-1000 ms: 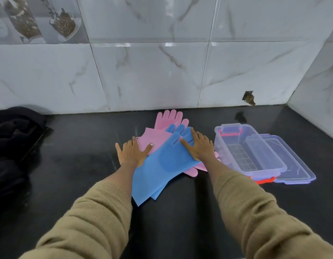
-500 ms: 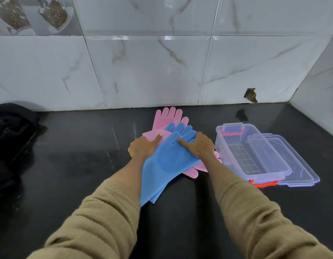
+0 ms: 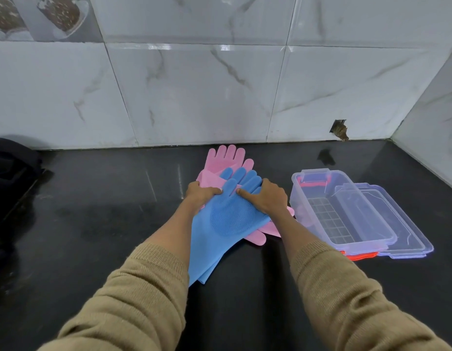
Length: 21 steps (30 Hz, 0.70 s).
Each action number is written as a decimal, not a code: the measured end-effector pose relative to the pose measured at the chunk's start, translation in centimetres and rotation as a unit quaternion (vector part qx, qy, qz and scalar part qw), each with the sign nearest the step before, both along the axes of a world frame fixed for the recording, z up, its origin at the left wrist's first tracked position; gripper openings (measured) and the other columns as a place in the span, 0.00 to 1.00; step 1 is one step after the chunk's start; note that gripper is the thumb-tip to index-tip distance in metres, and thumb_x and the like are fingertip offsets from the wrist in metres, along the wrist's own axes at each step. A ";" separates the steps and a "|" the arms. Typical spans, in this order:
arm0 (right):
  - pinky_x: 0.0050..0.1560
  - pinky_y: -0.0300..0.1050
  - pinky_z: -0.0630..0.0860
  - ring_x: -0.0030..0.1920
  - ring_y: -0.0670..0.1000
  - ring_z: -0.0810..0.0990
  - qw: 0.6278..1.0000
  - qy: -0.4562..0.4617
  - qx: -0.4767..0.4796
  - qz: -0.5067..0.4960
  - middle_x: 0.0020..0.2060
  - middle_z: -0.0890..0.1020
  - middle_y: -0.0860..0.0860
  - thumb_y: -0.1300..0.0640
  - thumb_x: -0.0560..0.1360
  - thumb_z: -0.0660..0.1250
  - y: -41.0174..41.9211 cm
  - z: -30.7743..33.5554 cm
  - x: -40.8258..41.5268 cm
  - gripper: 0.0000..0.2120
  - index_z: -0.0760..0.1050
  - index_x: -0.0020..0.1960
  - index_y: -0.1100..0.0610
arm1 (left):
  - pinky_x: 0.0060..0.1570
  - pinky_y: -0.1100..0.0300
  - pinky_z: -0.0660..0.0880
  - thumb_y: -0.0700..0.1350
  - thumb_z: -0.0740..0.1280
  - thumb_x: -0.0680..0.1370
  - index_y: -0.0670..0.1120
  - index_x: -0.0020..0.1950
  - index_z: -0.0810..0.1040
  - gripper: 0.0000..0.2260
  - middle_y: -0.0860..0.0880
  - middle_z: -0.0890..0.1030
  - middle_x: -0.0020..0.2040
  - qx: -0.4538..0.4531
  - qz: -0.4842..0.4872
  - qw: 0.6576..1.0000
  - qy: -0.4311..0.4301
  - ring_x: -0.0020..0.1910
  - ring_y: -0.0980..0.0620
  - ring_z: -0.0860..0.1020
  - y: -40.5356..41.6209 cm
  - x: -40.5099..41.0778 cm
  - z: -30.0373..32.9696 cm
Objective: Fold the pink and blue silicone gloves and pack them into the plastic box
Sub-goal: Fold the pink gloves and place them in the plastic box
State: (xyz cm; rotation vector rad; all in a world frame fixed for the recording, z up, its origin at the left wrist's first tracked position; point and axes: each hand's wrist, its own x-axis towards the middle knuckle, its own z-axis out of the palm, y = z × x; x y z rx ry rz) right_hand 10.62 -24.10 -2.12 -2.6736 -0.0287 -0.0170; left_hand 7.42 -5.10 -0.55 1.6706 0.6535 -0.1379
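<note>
Two blue silicone gloves (image 3: 227, 224) lie stacked on the black counter, fingers pointing away, cuffs toward me. Under them lie the pink gloves (image 3: 226, 158), fingers showing at the far end and at the lower right. My left hand (image 3: 201, 195) grips the left edge of the blue gloves near the fingers. My right hand (image 3: 269, 197) grips their right edge, index finger pressed on the palm. The clear plastic box (image 3: 346, 239) stands open and empty to the right, apart from the gloves.
The clear lid (image 3: 407, 245) lies under and beside the box on its right. A black cloth bundle (image 3: 9, 168) sits at the far left. Marble tile walls close the back and the right corner of the black counter (image 3: 106, 211).
Both hands moved inward from lying flat on the gloves and curled onto the edges of the blue gloves near the fingers. The gloves look slightly gathered.
</note>
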 end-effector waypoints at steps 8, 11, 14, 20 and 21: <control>0.44 0.46 0.68 0.50 0.55 0.79 0.994 0.004 0.014 0.107 0.52 0.81 0.51 0.25 0.63 0.61 6.7 0.2 -0.2 0.38 0.71 0.58 0.54 | 0.39 0.59 0.74 0.41 0.73 0.69 0.43 0.62 0.74 0.22 0.46 0.79 0.52 -0.014 0.046 0.998 -0.030 0.44 0.47 0.78 5.7 -3.7 0.1; 0.44 0.46 0.67 0.51 0.55 0.79 0.986 0.015 0.026 0.166 0.53 0.80 0.51 0.25 0.63 0.61 11.8 0.3 -1.4 0.38 0.69 0.59 0.54 | 0.36 0.59 0.74 0.42 0.73 0.70 0.44 0.62 0.74 0.21 0.47 0.79 0.51 -0.005 0.084 0.996 -0.020 0.43 0.49 0.78 9.8 -6.9 0.5; 0.44 0.44 0.67 0.50 0.54 0.78 0.971 0.008 0.040 0.237 0.52 0.80 0.50 0.26 0.64 0.62 17.3 0.3 -3.7 0.36 0.70 0.58 0.54 | 0.38 0.58 0.74 0.43 0.73 0.70 0.46 0.61 0.73 0.21 0.47 0.78 0.52 0.024 0.129 0.991 -0.006 0.47 0.47 0.78 14.4 -11.0 0.7; 0.52 0.47 0.71 0.55 0.54 0.78 0.930 0.010 0.085 0.358 0.55 0.79 0.49 0.31 0.67 0.65 27.2 0.6 -10.1 0.34 0.70 0.61 0.54 | 0.36 0.60 0.73 0.42 0.74 0.69 0.46 0.60 0.75 0.21 0.47 0.79 0.51 0.082 0.232 0.969 0.002 0.41 0.52 0.77 21.8 -20.4 0.9; 0.54 0.48 0.71 0.56 0.54 0.78 0.924 0.014 0.091 0.370 0.57 0.78 0.49 0.31 0.67 0.65 28.5 0.6 -11.2 0.34 0.69 0.63 0.54 | 0.38 0.59 0.74 0.42 0.75 0.69 0.46 0.60 0.75 0.21 0.47 0.79 0.51 0.096 0.241 0.966 0.002 0.42 0.51 0.78 22.8 -21.8 0.9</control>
